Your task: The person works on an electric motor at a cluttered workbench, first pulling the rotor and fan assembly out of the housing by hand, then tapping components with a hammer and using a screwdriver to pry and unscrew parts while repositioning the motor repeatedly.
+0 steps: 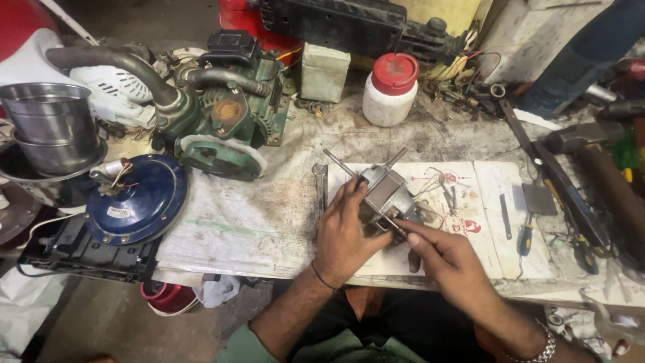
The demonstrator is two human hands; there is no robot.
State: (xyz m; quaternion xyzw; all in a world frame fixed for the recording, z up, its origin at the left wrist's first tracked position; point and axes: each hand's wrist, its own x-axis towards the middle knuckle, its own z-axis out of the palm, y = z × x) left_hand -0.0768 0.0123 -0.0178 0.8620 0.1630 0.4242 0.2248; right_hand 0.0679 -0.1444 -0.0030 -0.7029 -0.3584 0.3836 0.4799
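Observation:
A small grey metal motor (384, 191) with a shaft sticking out at both ends lies tilted on the paper-covered workbench (255, 215). My left hand (342, 232) grips its left side, fingers wrapped over the casing. My right hand (443, 255) pinches a thin metal tool (390, 222), whose tip touches the motor's lower edge. Thin wires trail from the motor toward the right.
A spanner (321, 185) lies just left of the motor. A green engine (225, 121), a blue round motor housing (138, 198), steel bowls (50, 124) and a white jar with a red lid (391, 91) stand further back. Screwdrivers, pliers and a hammer (591, 154) crowd the right side.

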